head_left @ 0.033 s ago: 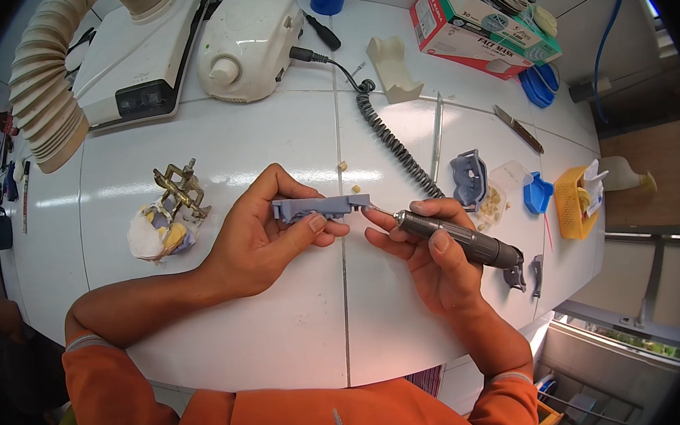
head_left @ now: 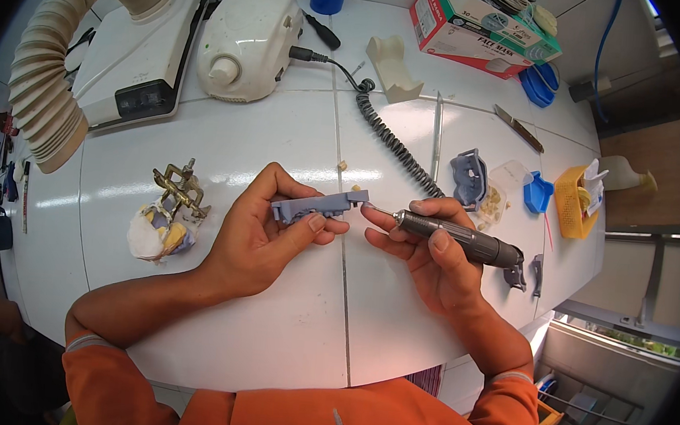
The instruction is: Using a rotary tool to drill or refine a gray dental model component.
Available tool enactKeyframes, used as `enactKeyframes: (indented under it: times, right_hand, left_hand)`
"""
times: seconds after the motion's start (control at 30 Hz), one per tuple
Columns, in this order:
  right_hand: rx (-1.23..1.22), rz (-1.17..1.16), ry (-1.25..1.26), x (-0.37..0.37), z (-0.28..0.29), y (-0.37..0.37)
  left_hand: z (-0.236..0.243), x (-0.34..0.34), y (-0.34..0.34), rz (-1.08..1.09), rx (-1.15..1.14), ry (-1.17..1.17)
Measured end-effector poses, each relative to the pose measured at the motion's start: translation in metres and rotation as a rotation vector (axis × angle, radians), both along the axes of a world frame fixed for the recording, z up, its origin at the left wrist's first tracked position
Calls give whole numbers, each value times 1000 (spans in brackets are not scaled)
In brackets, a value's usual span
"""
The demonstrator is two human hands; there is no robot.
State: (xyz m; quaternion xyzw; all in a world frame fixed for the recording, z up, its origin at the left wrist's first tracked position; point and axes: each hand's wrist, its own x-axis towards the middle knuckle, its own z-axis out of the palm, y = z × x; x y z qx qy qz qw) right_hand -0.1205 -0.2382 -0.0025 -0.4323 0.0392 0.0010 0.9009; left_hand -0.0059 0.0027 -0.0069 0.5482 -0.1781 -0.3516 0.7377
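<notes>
Between the thumb and fingers of my left hand (head_left: 270, 235) is a grey-blue dental model (head_left: 317, 204), its narrow end pointing right. My right hand (head_left: 440, 260) grips a black rotary handpiece (head_left: 469, 240) like a pen. The thin metal bur (head_left: 380, 210) points left and lies close to the model's right end; whether it touches cannot be made out. A coiled black cord (head_left: 397, 141) runs behind my right hand toward a white control unit (head_left: 245, 45). Another grey-blue dental model (head_left: 469, 180) lies on the table beyond my right hand.
A brass articulator (head_left: 182, 188) with a white plaster cast (head_left: 151, 233) stands left of my left hand. A white box with a ribbed hose (head_left: 46, 85) is at the far left. Rightward lie a knife (head_left: 518, 129), a blue tray (head_left: 537, 194) and a yellow basket (head_left: 572, 203).
The model's right end has tipped slightly upward in my left hand. My right hand and the handpiece stay almost where they were.
</notes>
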Motion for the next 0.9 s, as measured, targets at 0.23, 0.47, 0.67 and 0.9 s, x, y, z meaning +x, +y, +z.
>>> enactKeyframes:
  times: [0.23,0.47,0.67,0.9]
  right_hand:
    - [-23,-9,6,1,-1,-1]
    - [-17,-22,-29,2,-2,-3]
    - [21,-15,-45,1,-3,-2]
    - [17,14,-9,-1,-2,3]
  left_hand:
    - [3,3,5,-114,-20,-74]
    - [-8,0,3,-193,-134,25]
    - [-14,-5,9,-231,-111,-85]
    - [-3,-3,4,-271,-20,-254]
